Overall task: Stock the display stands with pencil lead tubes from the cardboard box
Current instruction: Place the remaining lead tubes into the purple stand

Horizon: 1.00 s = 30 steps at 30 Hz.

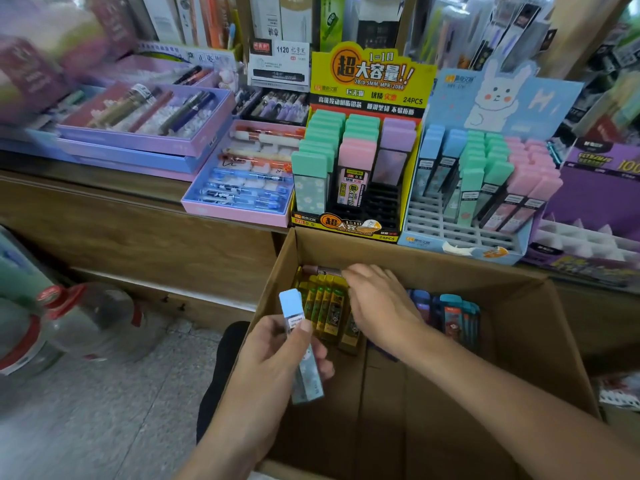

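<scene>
Over the open cardboard box (450,268), which sits below the front edge of the bench (104,188), both grips are at work. The left grip (273,368) is clamped on a blue tube (292,304): thumb across the label, fingers curled round the body. The tube is tilted, its pale blue cap pointing up and away from the person, and it is held above the box's near-left corner, clear of the stock inside.

The right grip (381,303) reaches into the far-left part of the box, back of the hand up, fingers bent down. Its fingertips (348,277) meet the end of a pink tube (322,270) lying crosswise on top of a row of yellow tubes (325,306). Whether the fingers pinch that tube or only touch it, I cannot tell. Just right of this grip, a cluster of dark blue tubes (453,313) stands against the far wall.

On the bench behind the box stand two displays, side by side. The yellow stand (372,74) holds teal, pink and purple-capped tubes at the back, with black slots showing in front. The blue stand (495,95), with a rabbit on its header, holds blue, teal and pink-capped tubes above rows of grey slots. Left of them lie trays of pens (242,174). A large water bottle (86,317) stands on the floor at left.
</scene>
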Motion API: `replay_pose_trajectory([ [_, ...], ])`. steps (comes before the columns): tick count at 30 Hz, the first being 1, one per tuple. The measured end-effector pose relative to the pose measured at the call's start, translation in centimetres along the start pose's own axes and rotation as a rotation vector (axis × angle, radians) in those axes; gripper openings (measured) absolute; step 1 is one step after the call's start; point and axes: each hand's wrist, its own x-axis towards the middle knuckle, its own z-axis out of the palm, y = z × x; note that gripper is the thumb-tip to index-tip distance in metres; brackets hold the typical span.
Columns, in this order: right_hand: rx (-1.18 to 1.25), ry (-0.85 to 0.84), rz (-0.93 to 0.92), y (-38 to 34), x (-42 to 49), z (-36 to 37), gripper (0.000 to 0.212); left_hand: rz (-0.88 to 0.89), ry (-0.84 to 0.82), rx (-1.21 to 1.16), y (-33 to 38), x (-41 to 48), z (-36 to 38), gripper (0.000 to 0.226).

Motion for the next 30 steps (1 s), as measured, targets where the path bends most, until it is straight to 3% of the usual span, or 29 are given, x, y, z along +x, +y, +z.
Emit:
replay_pose_trajectory([
  [8, -0.208, -0.044, 0.059, -0.9, 0.8, 1.0, 0.066, -0.061, -0.020, -0.004, 0.2, -0.2, 0.0, 0.017],
  [15, -0.335, -0.094, 0.158, -1.0, 0.6, 0.6, 0.040, -0.124, -0.014, -0.004, 0.3, -0.2, 0.1, 0.016],
  [23, -0.439, -0.041, 0.122, -0.7, 0.1, 0.4, 0.032, -0.176, -0.007, -0.043, 0.6, -0.2, 0.2, 0.023],
  [27, -0.351, 0.008, 0.137, -0.3, -0.3, -0.3, 0.012, -0.175, -0.006, -0.031, 0.7, -0.3, 0.2, 0.025],
  [30, 0.051, 0.060, 0.300, 0.1, -1.1, -1.4, 0.009, -0.163, -0.029, -0.008, 0.9, -0.3, 0.3, 0.027],
])
